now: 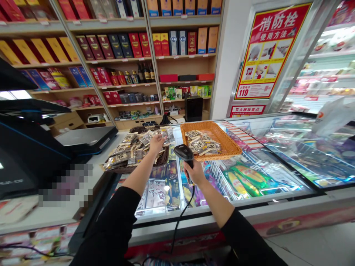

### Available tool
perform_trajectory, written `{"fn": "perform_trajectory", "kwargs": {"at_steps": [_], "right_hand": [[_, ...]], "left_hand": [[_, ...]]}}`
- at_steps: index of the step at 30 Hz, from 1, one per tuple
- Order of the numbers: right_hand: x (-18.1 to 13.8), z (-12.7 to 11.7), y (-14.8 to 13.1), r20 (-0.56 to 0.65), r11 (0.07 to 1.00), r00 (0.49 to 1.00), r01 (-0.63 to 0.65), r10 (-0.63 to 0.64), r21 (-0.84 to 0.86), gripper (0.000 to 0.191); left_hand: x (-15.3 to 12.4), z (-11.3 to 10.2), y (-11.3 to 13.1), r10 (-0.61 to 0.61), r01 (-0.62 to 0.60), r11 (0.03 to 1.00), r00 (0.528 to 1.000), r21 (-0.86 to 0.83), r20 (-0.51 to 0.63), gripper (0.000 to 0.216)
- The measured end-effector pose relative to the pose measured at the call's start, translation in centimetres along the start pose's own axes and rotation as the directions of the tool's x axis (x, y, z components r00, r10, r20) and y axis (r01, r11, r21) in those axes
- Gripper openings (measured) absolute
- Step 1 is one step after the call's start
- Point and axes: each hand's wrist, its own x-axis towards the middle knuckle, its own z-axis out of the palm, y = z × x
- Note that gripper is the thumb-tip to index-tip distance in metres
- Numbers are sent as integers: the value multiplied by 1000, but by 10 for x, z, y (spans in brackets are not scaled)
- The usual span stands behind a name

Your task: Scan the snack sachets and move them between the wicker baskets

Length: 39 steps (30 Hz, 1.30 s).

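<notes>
My right hand (195,172) is wrapped round the handle of a black barcode scanner (183,151), its cable hanging down toward me. With fingers closed, my left hand (156,143) grips a small clear snack packet (163,134) at the far side of a heap of similar packets (124,150). That heap fills a dark woven basket (163,158) and spills over its rim. To the right stands an orange wicker basket (226,142) holding several more packets (203,144). The scanner's head is in front of this basket's left edge.
Both baskets rest on a glass-topped chest freezer (273,192) with bagged goods inside. At left are a flat weighing scale (88,137) and a dark monitor (20,147). The scanner cable (180,218) crosses the freezer's front edge. Shelves of boxes (124,44) stand behind.
</notes>
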Motion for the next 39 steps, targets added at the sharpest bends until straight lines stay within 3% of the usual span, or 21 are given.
{"fn": "perform_trajectory", "kwargs": {"at_steps": [3,7,23,34,37,39], "right_hand": [[0,-1,0,-20,999,1000,-19,18,-47,29],[1,-3,5,-35,992,999,-7,2,-124,26],[-1,-3,5,-11,996,1000,-16,15,-87,25],[-3,-2,0,28,999,999,-34,35,-41,34],[-3,-1,-1,-15,999,999,-38,38,3,33],[0,-1,0,-107,999,994,-2,6,36,33]], "left_hand": [[4,9,-18,-1,0,999,999,34,50,30],[4,5,-28,36,-38,999,997,22,68,30],[1,4,-31,51,-51,998,999,27,9,30],[-3,0,-30,44,-43,996,999,72,-18,35],[-6,-2,-26,71,-70,994,997,87,-14,32],[-8,-1,-19,147,-146,981,989,128,-1,24]]}}
